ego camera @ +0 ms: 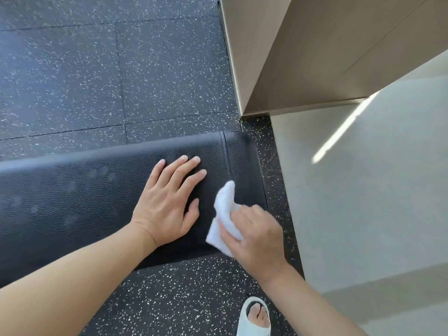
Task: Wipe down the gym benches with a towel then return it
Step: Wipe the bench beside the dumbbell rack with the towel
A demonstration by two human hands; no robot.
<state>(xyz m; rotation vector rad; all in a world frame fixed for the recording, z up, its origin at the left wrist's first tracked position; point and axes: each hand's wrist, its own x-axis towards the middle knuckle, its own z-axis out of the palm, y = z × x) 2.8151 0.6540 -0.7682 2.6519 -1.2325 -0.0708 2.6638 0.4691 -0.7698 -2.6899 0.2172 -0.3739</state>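
A black padded gym bench [72,202] runs from the left edge to the middle of the view, its right end near a wall. My left hand [167,200] lies flat on the pad with straight, spread fingers. My right hand [254,236] grips a small white towel [225,214] and holds it against the bench's right end, close to the near edge. Part of the towel is hidden under my fingers.
Dark speckled rubber flooring [97,69] surrounds the bench. A beige wall panel [303,44] and a pale grey wall [363,190] stand right of the bench end. My foot in a light slipper [257,318] stands on the floor below the bench.
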